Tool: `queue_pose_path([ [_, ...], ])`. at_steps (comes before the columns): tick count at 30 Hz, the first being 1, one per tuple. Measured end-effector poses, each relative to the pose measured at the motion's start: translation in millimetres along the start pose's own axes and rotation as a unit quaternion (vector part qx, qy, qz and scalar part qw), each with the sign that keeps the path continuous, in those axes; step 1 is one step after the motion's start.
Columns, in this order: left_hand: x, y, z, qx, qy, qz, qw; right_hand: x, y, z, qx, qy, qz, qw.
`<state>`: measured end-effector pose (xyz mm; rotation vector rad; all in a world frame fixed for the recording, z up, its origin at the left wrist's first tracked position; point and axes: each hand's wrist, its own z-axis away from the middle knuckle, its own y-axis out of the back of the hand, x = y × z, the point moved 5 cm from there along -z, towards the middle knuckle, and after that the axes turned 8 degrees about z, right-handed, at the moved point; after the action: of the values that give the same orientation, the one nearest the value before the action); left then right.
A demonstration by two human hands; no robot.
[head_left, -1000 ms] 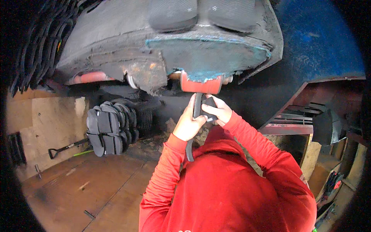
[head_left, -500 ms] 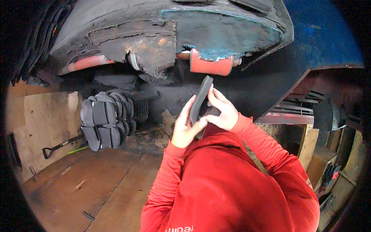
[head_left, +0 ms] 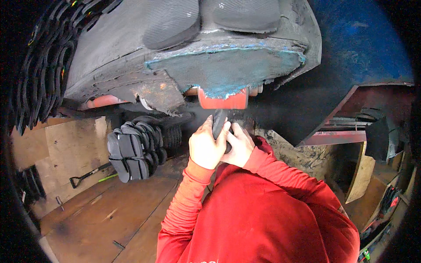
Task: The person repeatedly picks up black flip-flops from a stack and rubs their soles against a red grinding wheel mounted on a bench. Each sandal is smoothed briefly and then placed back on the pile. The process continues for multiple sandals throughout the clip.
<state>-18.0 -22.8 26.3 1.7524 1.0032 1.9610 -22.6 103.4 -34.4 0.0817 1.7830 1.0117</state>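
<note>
Both hands grip a dark grey foam slab, sole-like in shape (head_left: pixel 219 122), held end-up just below a red abrasive roller (head_left: pixel 222 101). My left hand (head_left: pixel 204 144) wraps round its left side, with the thumb pressed along it. My right hand (head_left: pixel 239 144) closes round the right side, lower down and partly behind the left. The slab's far end is at or very near the roller's underside; contact is unclear. Above the roller hangs a ragged teal-edged cloth (head_left: pixel 237 65) on a dusty grey housing (head_left: pixel 101 44), with two black soles (head_left: pixel 171 24) lying on top.
Stacked dark soles (head_left: pixel 136 149) hang at left, with more black pieces (head_left: pixel 50 74) at upper left. A black-handled tool (head_left: pixel 79 179) leans by the plywood wall (head_left: pixel 70 149). A blue metal panel (head_left: pixel 359 48), slatted opening (head_left: pixel 337 129) and wooden boards (head_left: pixel 357 171) stand at right.
The slab was lowered and turned in both hands half a second ago; it has since been raised back up toward the roller, and the hands have re-gripped it closer together.
</note>
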Motion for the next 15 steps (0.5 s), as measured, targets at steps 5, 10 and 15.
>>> queue_pose_path([
  [5, 1, -11, -12, -0.025, 0.014, -0.015, 0.999, 8, 4, -3, -0.027, 0.014, -0.055, 0.998],
  [10, -15, -30, -15, -0.101, 0.114, -0.085, 0.985, 25, 7, -8, -0.073, -0.032, -0.073, 0.994],
  [15, -12, -24, 1, -0.006, 0.042, 0.051, 0.998, 23, 12, -6, -0.073, -0.011, 0.008, 0.997],
])
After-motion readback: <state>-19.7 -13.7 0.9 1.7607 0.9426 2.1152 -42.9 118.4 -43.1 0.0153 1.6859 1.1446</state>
